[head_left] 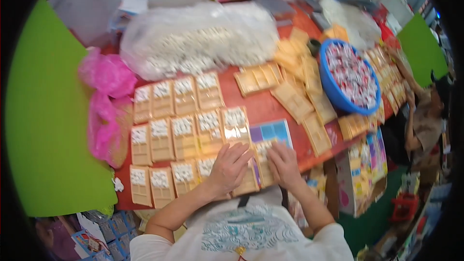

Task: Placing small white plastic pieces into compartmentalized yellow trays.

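While the left hand [229,166] and the right hand [284,162] bend their fingers down at either side of one tan tray [264,170], blur hides whether they pinch its rim or the small white pieces at its far end. The tray sits between them, apparently so both can reach it at once, and seems to overlap a coloured card [282,130]. Left of the grip, other trays [186,145] lie in rows, face up, probably so their pieces stay put. Beyond the hands rests a clear bag [198,43] of white pieces; ahead to the right, loose trays [292,100] overlap beside a blue tub [326,83].
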`<state>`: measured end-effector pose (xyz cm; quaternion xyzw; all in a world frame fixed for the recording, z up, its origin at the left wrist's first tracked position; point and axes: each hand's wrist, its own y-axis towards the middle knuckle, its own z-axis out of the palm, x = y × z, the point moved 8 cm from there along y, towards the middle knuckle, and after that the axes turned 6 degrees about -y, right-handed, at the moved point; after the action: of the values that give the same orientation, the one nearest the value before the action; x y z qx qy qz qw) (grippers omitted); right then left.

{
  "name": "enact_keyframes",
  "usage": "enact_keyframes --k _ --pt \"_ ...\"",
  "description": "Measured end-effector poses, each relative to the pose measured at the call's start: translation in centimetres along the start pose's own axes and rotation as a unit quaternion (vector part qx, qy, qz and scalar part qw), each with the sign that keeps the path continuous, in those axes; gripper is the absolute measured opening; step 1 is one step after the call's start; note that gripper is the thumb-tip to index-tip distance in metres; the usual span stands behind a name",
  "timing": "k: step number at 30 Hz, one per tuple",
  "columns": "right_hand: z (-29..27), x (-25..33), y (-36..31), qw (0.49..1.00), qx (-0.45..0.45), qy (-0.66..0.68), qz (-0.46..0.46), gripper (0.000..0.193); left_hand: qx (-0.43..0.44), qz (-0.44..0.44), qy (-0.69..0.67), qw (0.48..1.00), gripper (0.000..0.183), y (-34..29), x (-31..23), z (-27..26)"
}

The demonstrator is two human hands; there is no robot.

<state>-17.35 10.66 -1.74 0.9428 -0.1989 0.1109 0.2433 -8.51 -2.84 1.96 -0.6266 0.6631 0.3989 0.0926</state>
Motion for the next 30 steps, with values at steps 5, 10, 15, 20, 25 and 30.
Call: enact_keyframes --k 5,10,15,20,25,30 --pt "-1.2 -0.7 0.5 0.996 -0.035 0.061 0.059 0.027 -0.117 -0.016 0.038 0.992 0.024 7.0 6.7 -6.3" --pt "-2.1 -1.6 1.0 0.989 -0.061 0.087 0.101 0.023 -0.097 -0.135 0.097 0.981 0.023 15.7 18.3 -9.3" --pt "-1.7 -3.0 0.1 0.979 -0.069 0.113 0.154 0.020 -0.133 -0.159 0.110 0.972 0.026 23.7 25.4 -10.9" --pt "-2.5 -3.1 0.0 0.975 -0.071 0.122 0.172 0.015 -0.056 -0.160 0.136 0.976 0.031 28.0 28.0 -8.9" --pt "-2.0 -4.2 -1.2 0.971 -0.070 0.121 0.195 0.020 0.161 -0.297 0.246 0.909 0.033 28.6 29.8 -3.7" --pt "-2.7 -4.1 -0.2 0.978 -0.072 0.113 0.160 0.025 0.011 -0.038 0.294 0.955 0.029 27.8 33.4 -6.5"
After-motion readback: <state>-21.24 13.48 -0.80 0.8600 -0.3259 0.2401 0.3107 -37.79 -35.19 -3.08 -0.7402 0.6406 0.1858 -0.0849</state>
